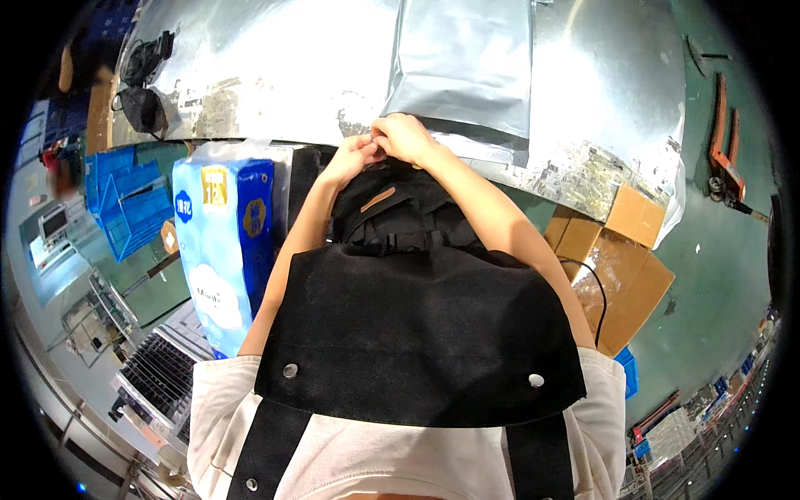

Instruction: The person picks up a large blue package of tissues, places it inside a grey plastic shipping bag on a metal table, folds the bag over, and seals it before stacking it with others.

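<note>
At the near edge of the metal table (275, 92), my left hand (355, 158) and my right hand (405, 138) meet with their fingertips pinched together. Whatever they pinch is too small or too hidden to make out. Right under them is a black fabric item (400, 204) with straps and a tan strip, partly covered by my black apron (417, 333). A flat silver-grey plastic bag (462, 67) lies on the table just beyond my right hand, its near edge close to my knuckles.
To my left stands a blue-and-white plastic-wrapped pack (212, 250), with blue crates (125, 204) beyond. Black items (143, 108) lie at the table's left end. An opened cardboard box (612, 267) is at my right. An orange-handled pallet jack (727, 158) stands on the green floor.
</note>
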A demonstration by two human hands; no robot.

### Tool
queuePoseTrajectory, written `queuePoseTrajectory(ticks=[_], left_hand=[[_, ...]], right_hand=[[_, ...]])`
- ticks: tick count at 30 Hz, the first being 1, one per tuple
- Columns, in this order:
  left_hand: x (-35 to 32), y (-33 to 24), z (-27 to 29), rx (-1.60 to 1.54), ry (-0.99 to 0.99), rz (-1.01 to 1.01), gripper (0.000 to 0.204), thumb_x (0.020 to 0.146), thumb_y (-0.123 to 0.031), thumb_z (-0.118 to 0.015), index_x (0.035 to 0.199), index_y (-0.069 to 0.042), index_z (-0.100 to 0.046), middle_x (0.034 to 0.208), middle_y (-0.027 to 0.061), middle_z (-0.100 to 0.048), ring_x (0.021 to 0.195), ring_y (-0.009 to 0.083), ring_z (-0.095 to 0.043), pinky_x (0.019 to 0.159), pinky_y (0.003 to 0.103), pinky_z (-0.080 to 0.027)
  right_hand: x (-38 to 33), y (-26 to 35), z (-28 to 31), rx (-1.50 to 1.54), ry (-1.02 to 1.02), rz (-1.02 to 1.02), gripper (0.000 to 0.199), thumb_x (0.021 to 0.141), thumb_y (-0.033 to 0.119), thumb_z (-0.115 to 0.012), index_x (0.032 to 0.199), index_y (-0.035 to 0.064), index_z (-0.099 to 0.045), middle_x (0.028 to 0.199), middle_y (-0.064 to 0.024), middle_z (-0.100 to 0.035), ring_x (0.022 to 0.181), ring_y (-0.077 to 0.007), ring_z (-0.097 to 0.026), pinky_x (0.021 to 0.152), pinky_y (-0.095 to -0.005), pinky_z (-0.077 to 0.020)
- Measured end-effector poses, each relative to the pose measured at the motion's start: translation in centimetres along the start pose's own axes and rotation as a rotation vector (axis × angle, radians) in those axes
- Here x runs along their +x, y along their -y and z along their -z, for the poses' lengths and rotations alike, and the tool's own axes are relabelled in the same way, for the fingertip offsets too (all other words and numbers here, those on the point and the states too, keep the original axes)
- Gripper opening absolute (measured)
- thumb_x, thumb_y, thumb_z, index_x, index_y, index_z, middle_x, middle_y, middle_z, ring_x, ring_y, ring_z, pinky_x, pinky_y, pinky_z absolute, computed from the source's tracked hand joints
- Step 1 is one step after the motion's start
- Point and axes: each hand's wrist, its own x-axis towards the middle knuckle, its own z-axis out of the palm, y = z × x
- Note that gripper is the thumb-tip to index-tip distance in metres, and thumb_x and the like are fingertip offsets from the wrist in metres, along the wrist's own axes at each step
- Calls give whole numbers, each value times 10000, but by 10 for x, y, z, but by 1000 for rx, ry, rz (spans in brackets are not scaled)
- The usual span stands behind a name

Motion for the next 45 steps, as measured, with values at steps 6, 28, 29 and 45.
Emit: queuePoseTrajectory(ticks=[6, 28, 29, 45], left_hand=[[1, 8, 13, -74, 31, 76, 209, 899, -80, -403, 993, 20, -561, 972, 101, -596, 919, 175, -566, 859, 293, -444], [43, -111, -17, 2178, 178, -971, 554, 707, -7, -543, 1236, -107, -413, 1293, 128, -380, 1231, 273, -321, 1022, 363, -270], [46, -109, -20, 2215, 303, -1101, 528, 710, -17, -538, 1218, -115, -434, 1307, 111, -368, 1254, 264, -291, 1042, 359, -246], [175, -189, 7, 1239, 299, -184, 223, 668, -72, -648, 873, 12, -622, 896, 190, -603, 843, 278, -591, 728, 348, -464]], right_hand=[[-44, 1, 4, 56, 10, 201, 120, 724, 125, -549, 796, 30, -564, 753, -170, -572, 745, -339, -563, 678, -402, -455], [-135, -91, 150, -825, -200, 165, 465, 745, -20, -462, 1190, 113, -460, 1303, -82, -396, 1271, -239, -259, 1048, -441, -199], [-133, -95, 147, -808, -99, 261, 450, 744, -16, -461, 1173, 122, -479, 1325, -72, -374, 1288, -223, -227, 1059, -457, -165], [-26, -148, 235, -243, -42, -528, 104, 611, 108, -568, 700, 88, -618, 764, -84, -613, 945, -281, -527, 832, -441, -367]])
